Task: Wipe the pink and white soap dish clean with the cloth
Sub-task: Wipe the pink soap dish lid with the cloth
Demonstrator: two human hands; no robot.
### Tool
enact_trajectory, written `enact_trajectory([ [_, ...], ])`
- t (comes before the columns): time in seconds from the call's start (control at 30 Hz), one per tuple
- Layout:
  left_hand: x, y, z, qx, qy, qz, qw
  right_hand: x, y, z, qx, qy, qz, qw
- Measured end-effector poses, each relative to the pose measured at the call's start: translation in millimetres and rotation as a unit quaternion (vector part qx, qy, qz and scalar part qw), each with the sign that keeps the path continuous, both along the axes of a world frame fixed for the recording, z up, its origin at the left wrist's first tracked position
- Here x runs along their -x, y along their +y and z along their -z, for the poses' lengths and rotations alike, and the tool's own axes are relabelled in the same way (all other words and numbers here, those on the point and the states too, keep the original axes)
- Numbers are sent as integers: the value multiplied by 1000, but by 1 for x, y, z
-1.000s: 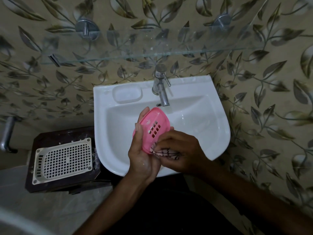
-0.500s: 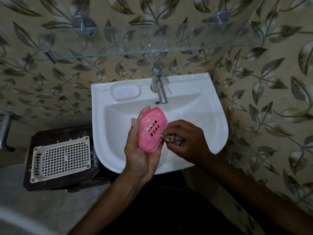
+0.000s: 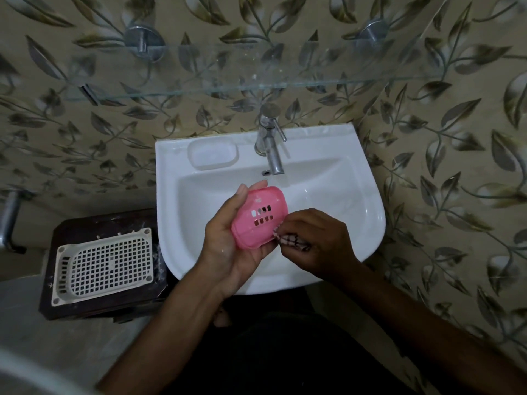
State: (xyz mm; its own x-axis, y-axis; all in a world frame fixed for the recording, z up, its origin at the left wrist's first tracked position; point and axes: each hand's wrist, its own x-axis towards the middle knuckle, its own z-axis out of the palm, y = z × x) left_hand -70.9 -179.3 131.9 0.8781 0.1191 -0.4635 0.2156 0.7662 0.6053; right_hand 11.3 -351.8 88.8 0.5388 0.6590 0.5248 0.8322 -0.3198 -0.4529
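A pink slotted soap dish part (image 3: 258,216) is held over the white sink (image 3: 368,212). My left hand (image 3: 228,246) grips it from the left and beneath, thumb along its upper left edge. A small checked cloth (image 3: 291,240) is bunched in my right hand (image 3: 316,240), which presses it against the dish's lower right rim. Most of the cloth is hidden under my fingers. The white grid tray (image 3: 104,263), apparently the dish's other part, lies on a dark wooden stand (image 3: 94,223) to the left of the sink.
A steel tap (image 3: 269,141) stands at the back of the sink, beside a moulded soap recess (image 3: 212,153). A glass shelf (image 3: 256,78) juts from the leaf-patterned wall above. A metal pipe (image 3: 8,218) sits at the far left.
The right hand with the cloth has slid along the dish's lower right edge, up and back down. The left hand keeps the dish in much the same spot.
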Motion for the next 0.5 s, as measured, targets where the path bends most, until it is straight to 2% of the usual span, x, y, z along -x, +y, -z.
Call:
enact_trajectory([
  [0.03, -2, 5, -3, -14, -16, 19, 1000, 1, 1, -5, -9, 11, 10, 1000],
  [0.1, -3, 7, -3, -101, -71, 55, 991, 2, 4, -18, -33, 44, 32, 998],
  [0.2, -1, -12, 7, -224, -84, 6, 971, 13, 13, -38, -65, 103, 27, 992],
  [0.27, -3, -25, 8, -163, -74, -72, 981, 27, 23, -43, -69, 133, 4, 989],
  [0.33, -6, -32, 9, -103, -104, -113, 983, 37, 25, -38, -61, 136, -8, 989],
  [0.4, -8, -32, 9, -74, -125, -125, 982, 35, 17, -29, -36, 97, -25, 994],
  [0.5, -7, -30, 7, -19, -80, -107, 991, 19, 5, -20, -2, 24, -45, 999],
])
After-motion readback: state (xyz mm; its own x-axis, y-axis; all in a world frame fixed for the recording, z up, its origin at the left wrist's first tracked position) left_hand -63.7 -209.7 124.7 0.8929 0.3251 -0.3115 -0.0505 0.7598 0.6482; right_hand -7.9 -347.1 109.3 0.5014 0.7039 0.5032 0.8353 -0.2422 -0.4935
